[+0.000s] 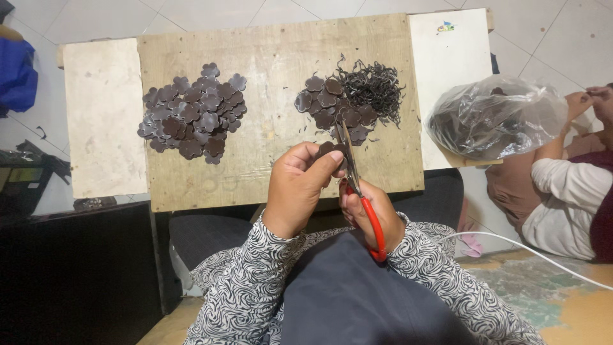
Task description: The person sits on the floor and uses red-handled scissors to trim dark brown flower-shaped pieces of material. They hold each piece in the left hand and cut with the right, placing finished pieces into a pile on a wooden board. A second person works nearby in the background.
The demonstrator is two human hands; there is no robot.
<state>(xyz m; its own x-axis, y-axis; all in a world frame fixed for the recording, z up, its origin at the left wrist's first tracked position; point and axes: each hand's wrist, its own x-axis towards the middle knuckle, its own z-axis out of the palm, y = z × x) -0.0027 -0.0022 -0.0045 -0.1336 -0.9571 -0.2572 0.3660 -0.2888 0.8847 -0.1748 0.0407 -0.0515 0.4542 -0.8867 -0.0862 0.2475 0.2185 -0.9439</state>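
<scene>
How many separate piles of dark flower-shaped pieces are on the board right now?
2: a left pile lying by itself, and a right pile beside the trimmings. More pieces may be hidden under the trimmings.
</scene>
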